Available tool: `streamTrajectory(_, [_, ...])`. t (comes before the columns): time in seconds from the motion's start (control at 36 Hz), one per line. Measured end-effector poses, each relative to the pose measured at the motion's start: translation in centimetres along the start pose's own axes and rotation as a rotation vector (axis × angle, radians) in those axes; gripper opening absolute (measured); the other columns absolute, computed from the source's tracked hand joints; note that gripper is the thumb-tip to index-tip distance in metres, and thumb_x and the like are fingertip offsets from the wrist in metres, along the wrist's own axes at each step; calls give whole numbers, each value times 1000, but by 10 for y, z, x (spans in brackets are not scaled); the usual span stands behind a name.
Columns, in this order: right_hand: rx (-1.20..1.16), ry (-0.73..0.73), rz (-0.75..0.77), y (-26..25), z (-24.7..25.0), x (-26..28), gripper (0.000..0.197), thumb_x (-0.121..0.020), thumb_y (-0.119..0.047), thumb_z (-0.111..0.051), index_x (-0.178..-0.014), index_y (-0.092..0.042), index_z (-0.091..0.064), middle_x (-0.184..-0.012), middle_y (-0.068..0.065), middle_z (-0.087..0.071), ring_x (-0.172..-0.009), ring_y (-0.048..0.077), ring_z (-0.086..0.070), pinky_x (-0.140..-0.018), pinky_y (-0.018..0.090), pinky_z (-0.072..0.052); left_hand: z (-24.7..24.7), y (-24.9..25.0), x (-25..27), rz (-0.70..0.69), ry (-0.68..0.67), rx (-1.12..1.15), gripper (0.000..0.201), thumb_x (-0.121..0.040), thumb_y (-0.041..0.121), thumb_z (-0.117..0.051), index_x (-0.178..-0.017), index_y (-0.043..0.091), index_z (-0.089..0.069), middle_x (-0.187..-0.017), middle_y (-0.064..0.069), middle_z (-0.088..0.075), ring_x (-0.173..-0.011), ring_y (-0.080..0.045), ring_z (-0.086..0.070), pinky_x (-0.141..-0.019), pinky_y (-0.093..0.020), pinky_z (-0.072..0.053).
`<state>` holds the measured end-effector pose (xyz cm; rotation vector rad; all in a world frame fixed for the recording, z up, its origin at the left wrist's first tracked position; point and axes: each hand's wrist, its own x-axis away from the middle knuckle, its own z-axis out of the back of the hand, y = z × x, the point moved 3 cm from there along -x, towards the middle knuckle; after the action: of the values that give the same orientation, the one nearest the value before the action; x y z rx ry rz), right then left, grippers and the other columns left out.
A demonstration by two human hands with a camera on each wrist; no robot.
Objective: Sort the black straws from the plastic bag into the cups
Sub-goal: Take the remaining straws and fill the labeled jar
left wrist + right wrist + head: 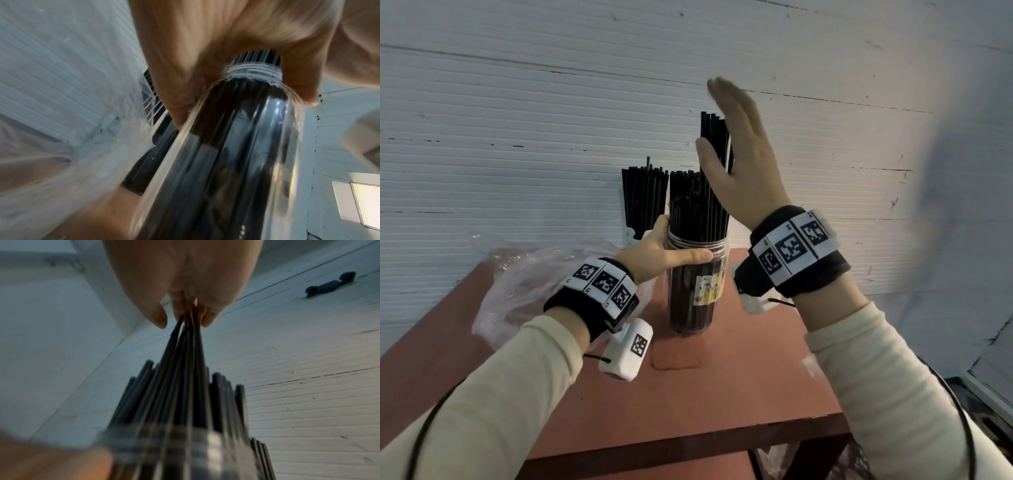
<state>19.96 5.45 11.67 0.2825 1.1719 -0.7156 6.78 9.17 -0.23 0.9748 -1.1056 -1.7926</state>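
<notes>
Head view: left hand (654, 255) wraps around the upper part of a clear cup (697, 284) standing upright on the reddish surface (739, 394), thumb across the front, fingers round the back. Cup is packed w/ black straws (688, 205) sticking well above its rim. Right hand (739, 157) is up above the cup, fingers straight & together, palm flat against the side of a taller bunch of straws (714, 137) that rises above the rest; nothing curled round them. Right wrist view agrees: fingers (156, 316) straight, straw tips touching the palm side, though blurry. A 2nd cup's straws (643, 195) stand just behind-left of the held cup, near the white wall (517, 120). Crumpled plastic bag (524, 284) lies on the surface at left, beside the left wrist. Left wrist view shows the cup's threaded neck (255, 69) under the hand (216, 48), dark straws inside.
</notes>
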Motion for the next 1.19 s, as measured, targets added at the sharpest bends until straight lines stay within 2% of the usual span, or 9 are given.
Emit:
streamTrajectory(0.11, [55,-61,1,1,-10,18,39,-95,-9,-47,-133,-1,-50,-131,11,-51,-119,19,-52,-101,17,-39,-2,-1,1,10,34,-5,77,-80,23,-76,-141,15,-30,-121,14,-52,-101,11,-48,-74,-11,-40])
streamTrajectory(0.33, [9,-69,-76,-1,-7,50,35,-95,-13,-49,-129,-5,-55,-124,6,-58,-113,17,-56,-97,28,-45,-6,-3,6,8,109,36,83,-75,30,-81,-140,13,-33,-127,3,-59,-115,-5,-56,-100,-30,-45])
streamTrajectory(0.44, [36,-67,-47,-5,-2,42,36,-95,-15,-50,-130,-6,-56,-130,6,-57,-122,20,-52,-105,32,-41,-12,-2,12,-35,110,26,79,-81,31,-74,-145,14,-30,-132,4,-57,-115,0,-54,-98,-21,-43])
streamTrajectory(0.58, [73,-114,-35,-2,-11,50,33,-97,-12,-48,-126,-4,-59,-135,8,-56,-125,21,-52,-107,31,-41,-16,-1,17,-53,105,26,88,-78,42,-70,-147,16,-23,-136,6,-53,-122,-5,-51,-106,-27,-39])
streamTrajectory(0.69, [23,-16,-68,-1,-12,58,29,-94,-7,-48,-118,-4,-64,-126,5,-60,-113,16,-58,-99,22,-45,-17,-6,17,-71,162,36,79,-85,34,-70,-144,14,-22,-129,7,-54,-111,7,-51,-88,-11,-44])
streamTrajectory(0.78, [2,-21,-76,1,-18,67,29,-91,-3,-47,-111,-3,-67,-118,7,-63,-107,19,-61,-93,33,-51,-18,-9,17,-86,199,78,78,-82,36,-74,-140,13,-27,-126,3,-57,-113,0,-56,-93,-18,-45])
streamTrajectory(1.0, [-16,-79,-134,-4,-19,79,35,-95,-15,-48,-127,-6,-59,-130,5,-58,-121,16,-54,-102,31,-45,-18,-9,15,-83,197,68,66,-90,20,-65,-143,11,-27,-114,10,-58,-100,7,-56,-76,-7,-47])
streamTrajectory(1.11, [7,-130,-147,-3,-13,75,45,-97,-20,-47,-140,-7,-47,-143,7,-48,-134,17,-43,-111,24,-33,-18,-5,18,-104,223,51,51,-87,26,-71,-129,17,-42,-115,5,-59,-102,1,-59,-83,-15,-46])
streamTrajectory(1.19, [29,-143,-162,0,-13,75,44,-98,-23,-47,-139,-8,-49,-143,6,-49,-134,16,-43,-110,20,-31,-18,-1,20,-116,213,42,40,-87,22,-71,-119,19,-47,-109,6,-61,-93,9,-63,-77,-13,-49])
